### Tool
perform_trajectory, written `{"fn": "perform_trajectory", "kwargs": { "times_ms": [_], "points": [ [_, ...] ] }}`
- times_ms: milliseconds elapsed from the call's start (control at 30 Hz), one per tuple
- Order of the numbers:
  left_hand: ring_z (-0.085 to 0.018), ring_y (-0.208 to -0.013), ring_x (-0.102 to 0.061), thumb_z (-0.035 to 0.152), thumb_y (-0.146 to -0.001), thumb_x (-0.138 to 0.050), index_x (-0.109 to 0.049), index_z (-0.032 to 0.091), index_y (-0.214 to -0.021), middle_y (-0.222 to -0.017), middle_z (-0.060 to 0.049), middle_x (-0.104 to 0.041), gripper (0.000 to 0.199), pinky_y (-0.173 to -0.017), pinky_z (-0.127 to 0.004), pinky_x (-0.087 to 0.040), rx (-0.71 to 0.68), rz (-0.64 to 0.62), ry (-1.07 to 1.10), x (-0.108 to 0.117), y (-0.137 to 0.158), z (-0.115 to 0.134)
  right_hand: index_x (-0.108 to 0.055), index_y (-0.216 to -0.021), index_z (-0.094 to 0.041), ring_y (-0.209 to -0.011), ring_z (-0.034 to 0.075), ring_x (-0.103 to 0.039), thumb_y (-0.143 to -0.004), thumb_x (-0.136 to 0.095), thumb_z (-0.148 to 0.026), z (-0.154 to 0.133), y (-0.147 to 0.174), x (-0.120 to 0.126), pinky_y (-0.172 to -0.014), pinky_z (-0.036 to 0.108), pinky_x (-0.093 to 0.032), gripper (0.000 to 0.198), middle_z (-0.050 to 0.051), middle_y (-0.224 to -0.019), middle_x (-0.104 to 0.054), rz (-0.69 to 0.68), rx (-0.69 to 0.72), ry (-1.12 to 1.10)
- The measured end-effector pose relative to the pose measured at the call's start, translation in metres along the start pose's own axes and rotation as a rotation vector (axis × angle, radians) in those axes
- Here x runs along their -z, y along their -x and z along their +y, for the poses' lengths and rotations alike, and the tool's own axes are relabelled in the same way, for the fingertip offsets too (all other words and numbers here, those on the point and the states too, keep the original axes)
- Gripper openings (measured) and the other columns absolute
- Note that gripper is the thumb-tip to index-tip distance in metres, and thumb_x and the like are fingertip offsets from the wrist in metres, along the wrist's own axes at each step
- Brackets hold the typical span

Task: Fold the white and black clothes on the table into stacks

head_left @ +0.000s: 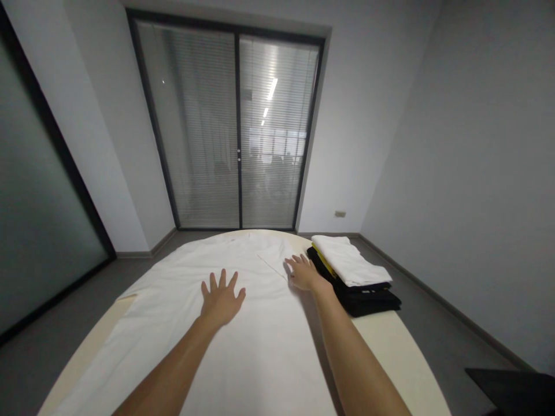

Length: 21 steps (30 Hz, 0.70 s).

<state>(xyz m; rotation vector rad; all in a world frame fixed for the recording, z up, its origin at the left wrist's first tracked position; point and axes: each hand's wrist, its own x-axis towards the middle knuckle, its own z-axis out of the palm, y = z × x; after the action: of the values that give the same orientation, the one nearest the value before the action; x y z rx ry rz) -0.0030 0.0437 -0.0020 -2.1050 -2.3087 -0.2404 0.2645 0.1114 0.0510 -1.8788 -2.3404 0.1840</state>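
Note:
A white garment, seemingly a T-shirt, lies spread flat over much of the round table. My left hand rests palm down on its middle, fingers spread. Near the cloth's right edge, my right hand lies on the fabric with its fingers stretched out. A thin line or crease runs across the cloth to the left of my right hand. Neither hand grips anything. Some light wrinkles show around the far end and left side of the garment.
Just right of my right hand sits a stack of folded clothes, white on top with yellow and black below. The pale round table has a curved edge. Beyond it stand glass doors with blinds. A dark object is at lower right.

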Motion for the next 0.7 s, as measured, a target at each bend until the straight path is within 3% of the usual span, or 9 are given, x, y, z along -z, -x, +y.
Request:
{"fn": "perform_trajectory", "kwargs": {
  "times_ms": [67,200,333,433,533,633,700],
  "points": [
    [-0.047,-0.148,-0.012,0.057,-0.095,-0.033,-0.034,0.029,-0.154,-0.163,-0.013,-0.023,0.066,-0.114,-0.065,-0.011,-0.001,-0.002,0.004,0.000,0.000,0.000,-0.052,-0.141,-0.029,-0.147,0.032,-0.025,-0.078,-0.063,-0.019,-0.008,0.001,0.002,-0.117,0.053,-0.018,0.065,0.007,-0.157,-0.037,-0.037,0.039,-0.007],
    [-0.046,-0.148,-0.012,0.057,-0.094,-0.034,-0.034,0.028,-0.154,-0.163,-0.013,-0.022,0.066,-0.115,-0.065,-0.010,0.001,-0.008,0.012,0.002,0.001,0.001,-0.067,-0.119,-0.023,-0.121,0.032,-0.055,-0.072,-0.070,-0.035,-0.017,0.004,0.006,-0.104,0.046,-0.036,0.048,0.011,-0.130,-0.063,-0.053,0.032,-0.033],
    [-0.047,-0.148,-0.012,0.056,-0.094,-0.034,-0.033,0.027,-0.154,-0.163,-0.013,-0.022,0.067,-0.114,-0.066,-0.011,0.000,-0.008,0.003,0.004,0.002,0.002,-0.070,-0.101,-0.015,-0.111,0.033,-0.060,-0.084,-0.058,-0.029,-0.024,0.004,0.001,-0.094,0.044,-0.039,0.025,0.018,-0.116,-0.067,0.043,-0.035,0.009],
    [-0.047,-0.148,-0.013,0.056,-0.094,-0.035,-0.033,0.027,-0.154,-0.163,-0.013,-0.022,0.067,-0.114,-0.066,-0.012,0.000,-0.010,0.002,0.004,0.002,0.002,-0.067,-0.106,-0.012,-0.108,0.032,-0.061,-0.093,-0.046,-0.026,-0.031,0.002,-0.002,-0.094,0.044,-0.038,0.029,0.021,-0.113,-0.067,0.128,-0.093,0.029],
    [-0.047,-0.148,-0.013,0.057,-0.094,-0.034,-0.033,0.028,-0.154,-0.163,-0.013,-0.022,0.067,-0.114,-0.066,-0.012,-0.001,-0.005,0.002,0.003,0.001,0.002,-0.063,-0.114,-0.014,-0.102,0.026,-0.063,-0.100,-0.036,-0.034,-0.036,-0.002,-0.004,-0.087,0.036,-0.041,0.037,0.017,-0.111,-0.069,0.221,-0.112,-0.066],
    [-0.048,-0.147,-0.013,0.057,-0.094,-0.034,-0.034,0.028,-0.154,-0.163,-0.013,-0.023,0.066,-0.114,-0.066,-0.012,0.000,0.004,0.004,0.001,0.001,0.002,-0.066,-0.112,-0.020,-0.100,0.023,-0.064,-0.101,-0.033,-0.046,-0.038,-0.005,-0.010,-0.086,0.031,-0.042,0.043,0.011,-0.109,-0.071,0.192,0.006,-0.191],
    [-0.047,-0.148,-0.013,0.057,-0.094,-0.034,-0.033,0.028,-0.154,-0.163,-0.013,-0.023,0.066,-0.114,-0.066,-0.011,0.003,0.005,0.002,0.001,0.000,0.002,-0.064,-0.120,-0.022,-0.116,0.025,-0.058,-0.100,-0.036,-0.049,-0.036,-0.004,-0.018,-0.097,0.035,-0.038,0.044,0.011,-0.124,-0.067,0.182,0.077,-0.171]
  ]
}}
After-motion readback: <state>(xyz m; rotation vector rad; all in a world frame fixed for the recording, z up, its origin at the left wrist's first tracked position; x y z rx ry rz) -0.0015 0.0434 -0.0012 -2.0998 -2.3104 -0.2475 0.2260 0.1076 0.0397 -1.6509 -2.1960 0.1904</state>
